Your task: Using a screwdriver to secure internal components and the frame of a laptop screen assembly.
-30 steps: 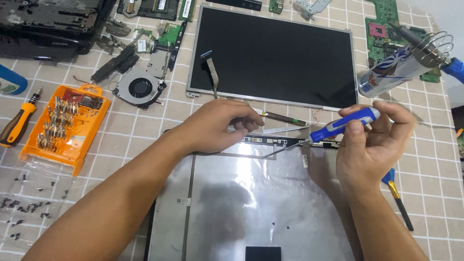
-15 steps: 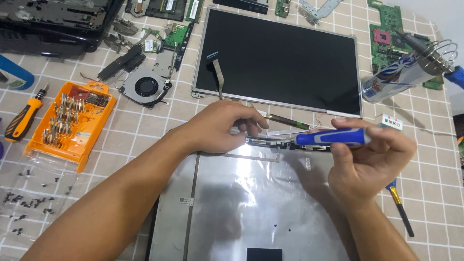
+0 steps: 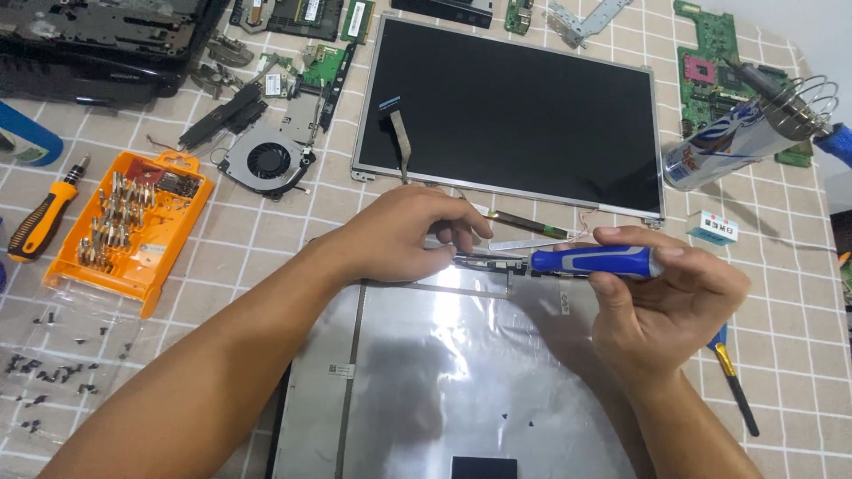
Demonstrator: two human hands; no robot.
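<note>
Closest to the person lies a shiny silver panel point(image 3: 461, 372). At its top edge, the left hand point(image 3: 404, 235) presses down with fingers bent together on a small metal part. The right hand point(image 3: 661, 297) is wrapped tight around a blue screwdriver point(image 3: 593, 261), tip pointing at that edge. It looks like a screw is being turned; the tip must stay straight. Farther left, an orange tray point(image 3: 133, 232) holds many metal bits.
</note>
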